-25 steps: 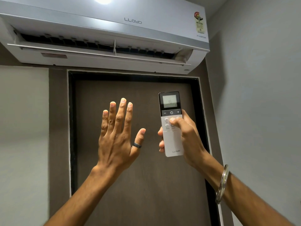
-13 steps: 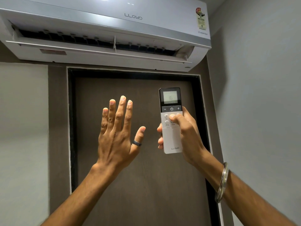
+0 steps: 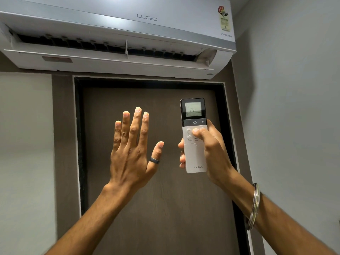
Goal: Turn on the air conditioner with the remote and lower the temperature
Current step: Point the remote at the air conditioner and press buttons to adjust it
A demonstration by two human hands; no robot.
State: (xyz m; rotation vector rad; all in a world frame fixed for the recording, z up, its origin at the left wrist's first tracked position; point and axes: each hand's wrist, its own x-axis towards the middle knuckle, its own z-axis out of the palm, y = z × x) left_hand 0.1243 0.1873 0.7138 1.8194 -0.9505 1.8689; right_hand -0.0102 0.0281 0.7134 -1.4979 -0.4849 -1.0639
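We hold the remote (image 3: 194, 135) upright in our right hand (image 3: 211, 153), raised in front of the dark brown door (image 3: 156, 208) and below the right part of the air conditioner (image 3: 117, 34) mounted on the wall above the door frame. The fingers (image 3: 182, 153) of that hand wrap around the back of the remote's white lower half, their tips showing at its left edge, while the thumb (image 3: 197, 132) lies across the front on the round buttons just under the dark strip with the minus, power and plus signs. The thumb does not touch that strip. The lit screen at the top of the remote reads 22 and stands clear above the hand.

Our left hand (image 3: 132, 150) is raised beside the remote, apart from it, back toward us, fingers straight and spread a little, holding nothing. A dark ring (image 3: 154, 160) sits on its thumb. A metal bangle (image 3: 254, 207) circles the right wrist.

The air conditioner's front flap (image 3: 73, 56) stands open, with the dark vent slot visible behind it. A rating sticker (image 3: 223, 18) is on the unit's upper right corner.
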